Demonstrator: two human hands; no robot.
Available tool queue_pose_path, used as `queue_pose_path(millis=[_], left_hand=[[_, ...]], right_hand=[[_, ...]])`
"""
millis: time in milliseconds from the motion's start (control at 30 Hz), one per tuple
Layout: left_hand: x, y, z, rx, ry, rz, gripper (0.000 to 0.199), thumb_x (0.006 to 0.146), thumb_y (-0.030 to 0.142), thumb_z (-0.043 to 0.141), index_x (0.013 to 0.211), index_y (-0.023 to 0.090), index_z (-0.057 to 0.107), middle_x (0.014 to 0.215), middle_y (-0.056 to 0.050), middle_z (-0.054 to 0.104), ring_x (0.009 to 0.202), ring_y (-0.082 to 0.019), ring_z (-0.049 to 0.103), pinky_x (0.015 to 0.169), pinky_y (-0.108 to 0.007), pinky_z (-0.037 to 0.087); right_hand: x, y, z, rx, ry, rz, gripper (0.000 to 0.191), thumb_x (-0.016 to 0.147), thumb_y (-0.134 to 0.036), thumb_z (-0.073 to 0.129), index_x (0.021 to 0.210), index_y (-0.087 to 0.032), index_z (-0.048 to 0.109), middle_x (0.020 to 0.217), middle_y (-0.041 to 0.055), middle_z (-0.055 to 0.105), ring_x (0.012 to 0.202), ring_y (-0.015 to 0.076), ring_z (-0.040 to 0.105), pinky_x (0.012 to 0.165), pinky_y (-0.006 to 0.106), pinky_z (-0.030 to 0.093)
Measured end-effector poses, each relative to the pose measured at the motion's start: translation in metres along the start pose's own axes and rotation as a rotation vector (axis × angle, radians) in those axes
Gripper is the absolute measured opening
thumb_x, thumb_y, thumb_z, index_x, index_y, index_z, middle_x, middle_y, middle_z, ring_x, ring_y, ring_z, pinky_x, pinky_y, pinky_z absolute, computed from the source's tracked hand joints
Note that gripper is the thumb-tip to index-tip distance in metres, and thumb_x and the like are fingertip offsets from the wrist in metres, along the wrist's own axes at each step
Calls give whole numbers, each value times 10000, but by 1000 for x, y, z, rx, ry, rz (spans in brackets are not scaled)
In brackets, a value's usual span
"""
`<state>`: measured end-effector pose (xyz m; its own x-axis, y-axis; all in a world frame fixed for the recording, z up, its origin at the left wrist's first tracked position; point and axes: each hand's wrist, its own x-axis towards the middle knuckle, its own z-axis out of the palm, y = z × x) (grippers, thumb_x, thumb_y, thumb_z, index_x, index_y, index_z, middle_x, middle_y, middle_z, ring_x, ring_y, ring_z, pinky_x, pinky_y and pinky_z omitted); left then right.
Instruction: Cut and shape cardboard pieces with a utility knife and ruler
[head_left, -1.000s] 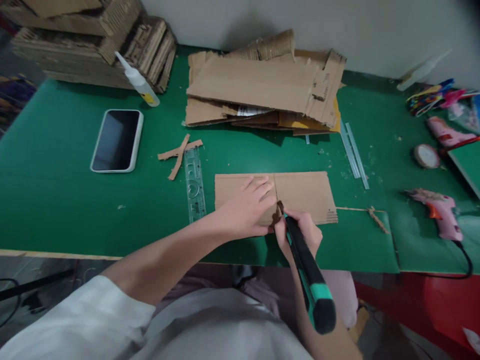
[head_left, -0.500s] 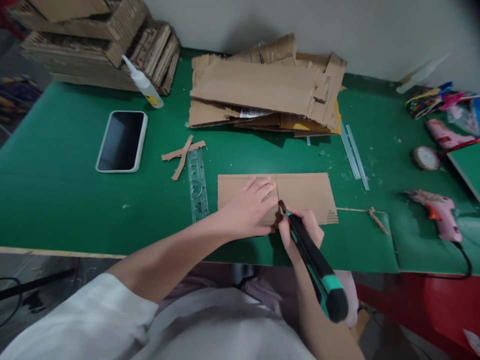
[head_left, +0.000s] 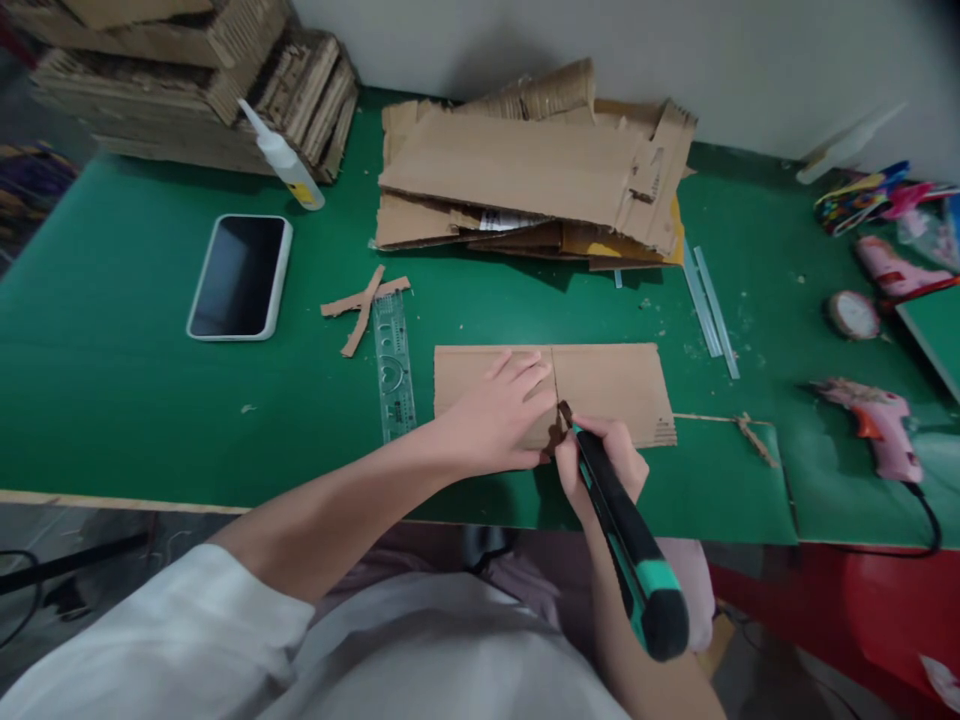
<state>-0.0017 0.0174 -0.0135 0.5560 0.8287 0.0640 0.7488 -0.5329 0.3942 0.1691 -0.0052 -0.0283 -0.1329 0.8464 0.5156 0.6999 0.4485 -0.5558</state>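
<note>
The left hand (head_left: pixel 501 415) lies spread on a brown rectangular cardboard sheet (head_left: pixel 609 385) on the green worktop (head_left: pixel 300 415); the right hand (head_left: pixel 613 458) grips a black-and-teal utility knife (head_left: pixel 624 530), its tip at the sheet's dark line.

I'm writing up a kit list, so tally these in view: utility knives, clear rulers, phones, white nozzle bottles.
Utility knife: 1
Clear ruler: 1
Phone: 1
White nozzle bottles: 2
Total: 5
</note>
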Motion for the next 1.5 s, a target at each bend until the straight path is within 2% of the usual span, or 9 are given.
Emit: queue_pose_path(millis=[300,433,533,667,767,1033,1367,1500], left_hand=[[1,0,-2,-16,-23,3,465,737,440,617,1080,138,527,1351,-188,426,1343,-353,273,1093,-537,184],[1,0,-2,-1,-23,7,479,739,444,619,1090,132,525,1352,-191,425,1343,-358,272,1098,-534,181],[0,1,-1,10,-7,4,485,753,476,604,1079,126,530,1352,-197,426,1343,-351,279,1104,-525,181],[0,1,0,25,1,10,523,735,509,628,1071,118,537,1343,-209,438,1340,-354,286,1100,-530,193],[0,1,-1,23,-9,13,552,726,527,638,1076,113,536,1351,-213,431,1344,-354,280,1102,-529,189],[1,0,-1,23,-19,-1,527,740,519,621,1087,134,524,1345,-192,446,1347,-342,283,1102,-517,186],[1,1,-1,18,-42,-7,533,749,497,615,1111,116,523,1354,-195,430,1349,-346,268,1111,-510,162],[1,1,0,23,-23,14,560,746,496,624,1131,103,518,1342,-199,434,1340,-357,276,1104,-525,168]], right_hand=[[2,0,3,-25,-61,14,156,726,-162,578,875,-208,586,709,-15,643,581,118,604,554,230,481],[0,2,4,17,-49,42,156,729,-178,593,883,-203,585,703,-16,647,572,112,607,548,219,480],[1,-1,3,100,-19,140,141,736,-205,613,877,-198,598,679,-21,651,527,103,598,525,214,482],[7,-9,-2,216,71,340,118,756,-254,613,857,-194,597,633,-19,643,536,119,612,552,245,503],[15,-12,-3,269,55,402,123,760,-277,607,850,-195,593,619,-18,638,561,132,624,576,263,513],[22,-5,-1,232,-89,395,146,756,-282,606,875,-198,599,685,-11,659,561,131,623,560,256,506],[16,3,8,36,-59,78,180,744,-179,584,919,-222,593,764,-20,667,633,114,628,611,220,493],[22,1,7,31,-113,95,164,736,-179,581,893,-224,585,733,-32,646,622,110,609,588,215,478]])
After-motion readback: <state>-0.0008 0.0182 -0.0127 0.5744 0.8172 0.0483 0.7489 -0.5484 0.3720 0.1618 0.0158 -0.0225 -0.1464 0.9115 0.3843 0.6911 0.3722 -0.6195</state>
